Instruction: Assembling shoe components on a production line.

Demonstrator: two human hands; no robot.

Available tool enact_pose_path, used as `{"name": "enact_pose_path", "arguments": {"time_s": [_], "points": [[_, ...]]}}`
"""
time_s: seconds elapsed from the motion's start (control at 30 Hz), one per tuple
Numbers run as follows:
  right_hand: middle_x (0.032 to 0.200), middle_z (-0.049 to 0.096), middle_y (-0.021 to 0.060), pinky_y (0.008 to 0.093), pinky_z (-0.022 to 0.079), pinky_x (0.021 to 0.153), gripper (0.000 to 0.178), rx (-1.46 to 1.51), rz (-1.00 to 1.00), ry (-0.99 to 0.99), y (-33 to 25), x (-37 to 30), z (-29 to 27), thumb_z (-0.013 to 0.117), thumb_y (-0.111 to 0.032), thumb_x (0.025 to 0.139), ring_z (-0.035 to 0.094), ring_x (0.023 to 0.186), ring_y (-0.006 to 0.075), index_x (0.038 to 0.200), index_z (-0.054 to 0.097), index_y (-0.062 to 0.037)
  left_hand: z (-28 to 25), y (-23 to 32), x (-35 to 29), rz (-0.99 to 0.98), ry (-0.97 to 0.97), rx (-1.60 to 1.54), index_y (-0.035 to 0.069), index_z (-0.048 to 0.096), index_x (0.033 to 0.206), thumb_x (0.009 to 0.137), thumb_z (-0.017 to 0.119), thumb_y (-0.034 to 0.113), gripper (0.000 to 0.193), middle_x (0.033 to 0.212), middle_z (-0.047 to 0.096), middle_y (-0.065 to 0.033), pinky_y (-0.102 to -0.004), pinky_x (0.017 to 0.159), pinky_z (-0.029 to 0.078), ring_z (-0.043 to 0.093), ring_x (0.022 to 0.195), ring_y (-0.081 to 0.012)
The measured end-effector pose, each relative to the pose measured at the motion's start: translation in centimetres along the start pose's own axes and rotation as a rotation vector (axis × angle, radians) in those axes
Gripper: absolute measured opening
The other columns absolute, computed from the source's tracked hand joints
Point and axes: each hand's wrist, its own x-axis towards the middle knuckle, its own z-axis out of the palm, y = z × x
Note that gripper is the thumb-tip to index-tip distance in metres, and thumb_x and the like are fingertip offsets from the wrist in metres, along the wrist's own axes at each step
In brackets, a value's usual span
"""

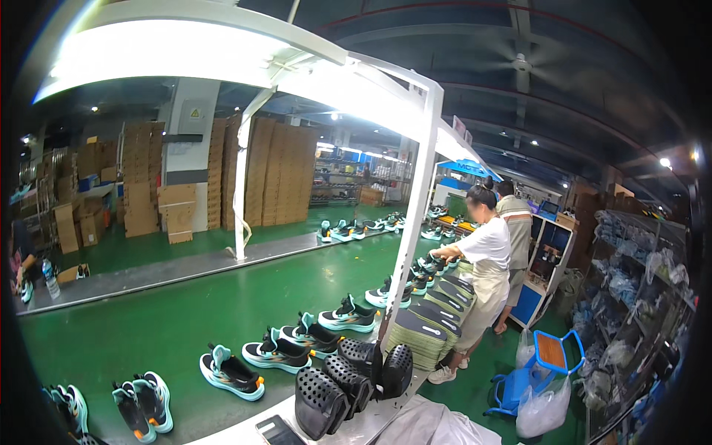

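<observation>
Neither of my hands shows in the head view. Closest to me, several black clogs with round holes stand crowded together on a pale table ledge. At the bottom edge lies a dark, flat, phone-like object, partly cut off. Black and turquoise sneakers with orange heel accents, such as this sneaker, sit on the green conveyor surface. A pair of sneakers rests at the near left. Pale grey cloth spreads at the lower middle; whether it is clothing I cannot tell.
A white post rises beside the clogs. Stacks of green-and-grey flat pieces stand right of the belt, where a co-worker reaches toward sneakers. A blue stool with plastic bags and a loaded rack are at right.
</observation>
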Motion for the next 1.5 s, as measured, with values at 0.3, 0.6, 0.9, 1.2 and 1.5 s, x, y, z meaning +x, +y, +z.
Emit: {"name": "enact_pose_path", "arguments": {"time_s": [0.3,0.6,0.9,1.2,1.5], "points": [[0.104,0.062,0.0201,0.0397,0.044,0.085,0.032,-0.021,0.034,-0.048,6.1,0.6,0.1,0.043,-0.025,0.095,0.057,0.098,0.0311,0.105,0.06,0.0004,-5.6,-10.6,-3.0,-0.607,0.243,0.647,0.006,0.061,0.109,0.09,0.055,0.019,0.025,0.107,0.06,-0.0133,-0.0386,0.086,0.045,0.057,0.097,-0.0265],[0.06,0.045,-0.0063,0.0195,0.032,0.045,0.028,0.423,0.111,0.244,-1.5,-5.6,-7.7,0.047,-0.03,0.097,0.04,0.052,0.0025,0.089,0.062,-0.0077,-16.3,-20.7,-14.8,-0.972,0.246,1.43,0.004,0.041,0.134,0.077,0.066,0.029,0.067,0.144,0.034,-0.0167,-0.0389,0.102,0.038,0.046,0.123,-0.0337],[0.057,0.051,-0.0036,0.0197,0.032,0.046,0.022,0.068,-0.285,0.628,-10.6,-6.4,-21.3,0.053,-0.015,0.092,0.043,0.051,0.0017,0.085,0.064,0.0015,-17.5,-21.4,-13.8,-1.059,0.282,1.733,0.004,0.061,0.1,0.075,0.065,0.022,0.031,0.101,0.057,-0.0132,-0.0406,0.08,0.049,0.06,0.091,-0.0327],[0.073,0.063,0.014,0.035,0.048,0.058,0.045,-1.049,-0.198,0.667,-12.0,-3.1,-23.8,0.066,-0.04,0.079,0.062,0.063,0.0263,0.103,0.061,-0.0025,-20.1,-19.6,-12.2,-1.511,-0.08,1.645,0.008,0.057,0.117,0.069,0.067,0.038,0.058,0.125,0.053,-0.0143,-0.0357,0.091,0.047,0.058,0.106,-0.0301],[0.056,0.06,0.0143,0.0405,0.05,0.053,0.055,-1.403,0.003,0.461,-13.2,-1.3,-23.8,0.063,-0.057,0.076,0.063,0.054,0.0317,0.07,0.058,-0.0019,-20.5,-19.8,-13.0,-1.657,-0.111,1.548,0.004,0.068,0.101,0.074,0.058,0.036,0.043,0.106,0.065,-0.0184,-0.0368,0.088,0.049,0.062,0.102,-0.0301]]}}
